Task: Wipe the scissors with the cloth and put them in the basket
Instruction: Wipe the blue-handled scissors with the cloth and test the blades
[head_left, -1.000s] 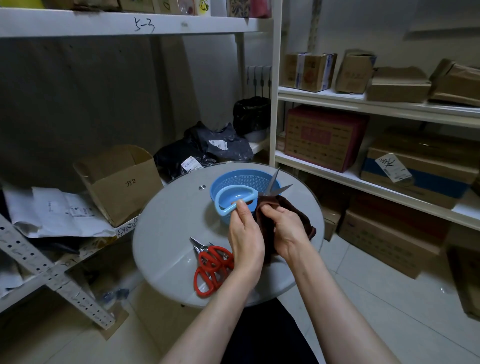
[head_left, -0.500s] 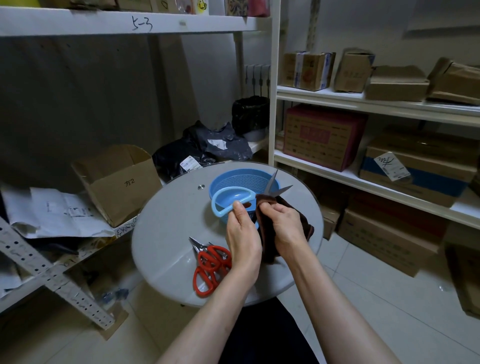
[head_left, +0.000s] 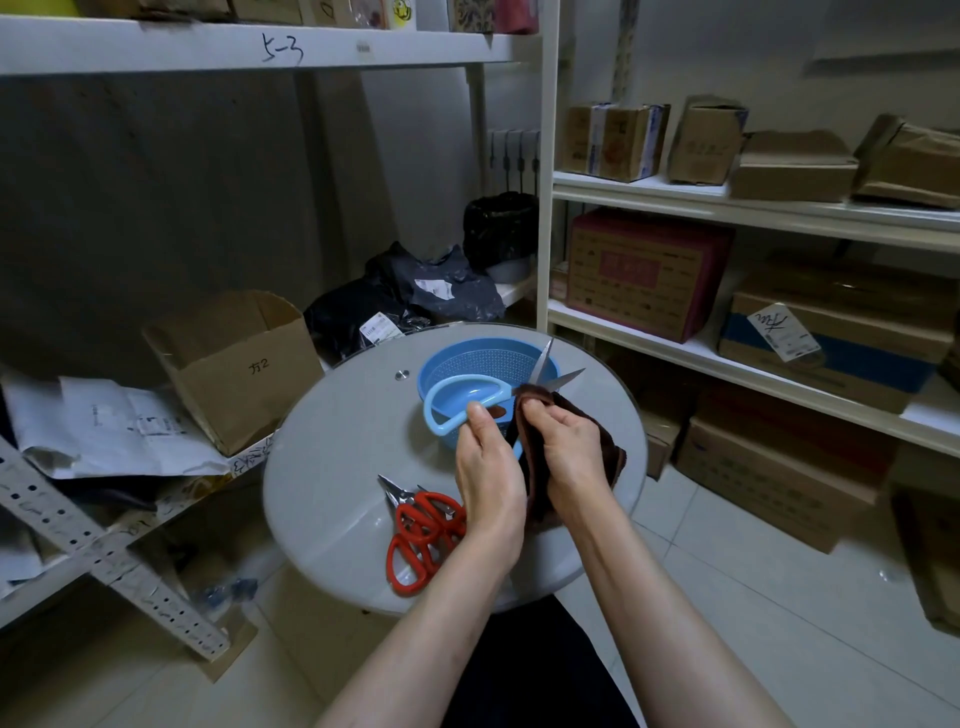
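The one blue basket (head_left: 483, 358) on the round worktop (head_left: 332, 467) shows only its mesh wall. Above its near rim, the left hand (head_left: 488, 478) fingers pinch the blue-handled scissors (head_left: 457, 383), and the right hand (head_left: 571, 457) fingers clasp the single brown cloth (head_left: 597, 431) round the blades. Red-handled scissors (head_left: 421, 530) lie overlapped just beside the left wrist; their count is unclear.

Shiny bare-metal blades on the blue plastic-handled scissors (head_left: 545, 371), fuzzy matt dark brown cloth (head_left: 571, 447), perforated blue plastic basket (head_left: 483, 358), glossy round glass-looking tabletop (head_left: 332, 467), and near-left glossy red-handled scissors (head_left: 421, 535).
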